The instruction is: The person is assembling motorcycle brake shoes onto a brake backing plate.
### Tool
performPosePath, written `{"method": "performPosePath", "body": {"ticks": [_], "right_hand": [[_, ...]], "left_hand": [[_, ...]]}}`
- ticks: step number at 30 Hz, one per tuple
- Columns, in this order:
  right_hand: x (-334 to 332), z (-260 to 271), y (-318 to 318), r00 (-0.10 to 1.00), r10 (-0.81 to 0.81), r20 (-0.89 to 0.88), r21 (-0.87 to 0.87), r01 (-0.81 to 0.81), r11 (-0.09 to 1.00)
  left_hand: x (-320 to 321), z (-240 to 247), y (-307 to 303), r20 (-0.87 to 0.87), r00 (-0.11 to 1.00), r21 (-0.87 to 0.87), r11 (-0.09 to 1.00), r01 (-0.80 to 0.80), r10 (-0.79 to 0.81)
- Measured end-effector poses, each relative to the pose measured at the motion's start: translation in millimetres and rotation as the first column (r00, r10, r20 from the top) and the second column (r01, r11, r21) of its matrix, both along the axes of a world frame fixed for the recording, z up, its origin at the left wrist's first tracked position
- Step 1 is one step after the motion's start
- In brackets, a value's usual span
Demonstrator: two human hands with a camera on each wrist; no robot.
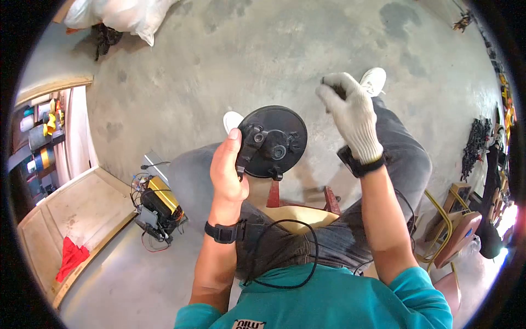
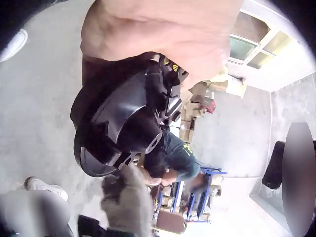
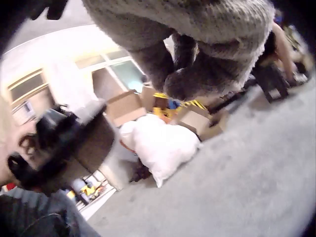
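Note:
My bare left hand point(image 1: 226, 172) grips a round black plate-like part point(image 1: 291, 140) by its left edge, thumb lying over the near face. A raised hub, a lever-like arm and small lugs stand out from this face. In the left wrist view the part point(image 2: 126, 121) appears edge-on below the palm. My right hand point(image 1: 353, 112) wears a white knit glove with dark fingertips and is held to the right of the part, apart from it. In the right wrist view the gloved fingers point(image 3: 207, 74) are loosely bent, with no object showing between them.
Between the legs is a red-framed piece point(image 1: 274, 194). On the floor at left sits a yellow-and-black device with loose wires point(image 1: 159, 200), beside a wooden panel point(image 1: 104, 200) bearing a red cloth point(image 1: 71, 257). White sacks point(image 1: 126, 16) lie at upper left. Chairs point(image 1: 460, 236) stand at right.

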State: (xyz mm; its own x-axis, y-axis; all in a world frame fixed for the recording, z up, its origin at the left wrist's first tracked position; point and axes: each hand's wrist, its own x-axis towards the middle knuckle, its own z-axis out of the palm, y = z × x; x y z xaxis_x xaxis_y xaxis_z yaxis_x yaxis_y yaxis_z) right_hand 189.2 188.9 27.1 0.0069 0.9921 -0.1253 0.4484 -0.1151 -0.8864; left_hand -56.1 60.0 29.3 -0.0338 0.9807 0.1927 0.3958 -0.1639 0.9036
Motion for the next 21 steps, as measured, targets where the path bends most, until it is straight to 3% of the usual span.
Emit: {"method": "performPosePath", "body": {"ticks": [2,3,4,8,19,21], "right_hand": [[1.9,68.4,-27.2,0.971,0.238,-0.002,0.093,-0.237,0.967],[3.1,87.6,-40.2,0.948,0.311,0.065,0.104,-0.316,0.943],[3.9,100.7,-52.7,0.917,0.377,0.133,0.103,-0.391,0.915],[0.5,121.0,-92.4,0.900,0.366,0.236,0.115,-0.400,0.909],[4.0,151.6,-134.3,0.899,0.359,0.253,0.220,-0.414,0.883],[5.2,155.4,-138.2,0.901,0.355,0.248,0.236,-0.412,0.880]], "left_hand": [[15.2,24.2,3.9,0.377,0.916,-0.199,0.978,-0.063,0.136],[20.4,34.4,2.4,0.444,0.878,-0.241,0.968,-0.074,0.177],[23.7,42.0,0.3,0.465,0.864,-0.257,0.963,-0.080,0.196],[34.7,67.2,-14.2,0.471,0.857,-0.253,0.963,-0.095,0.208],[47.8,107.0,-46.2,0.441,0.878,-0.217,0.971,-0.097,0.187],[42.9,108.0,-49.3,0.456,0.882,-0.302,0.953,0.025,0.121]]}}
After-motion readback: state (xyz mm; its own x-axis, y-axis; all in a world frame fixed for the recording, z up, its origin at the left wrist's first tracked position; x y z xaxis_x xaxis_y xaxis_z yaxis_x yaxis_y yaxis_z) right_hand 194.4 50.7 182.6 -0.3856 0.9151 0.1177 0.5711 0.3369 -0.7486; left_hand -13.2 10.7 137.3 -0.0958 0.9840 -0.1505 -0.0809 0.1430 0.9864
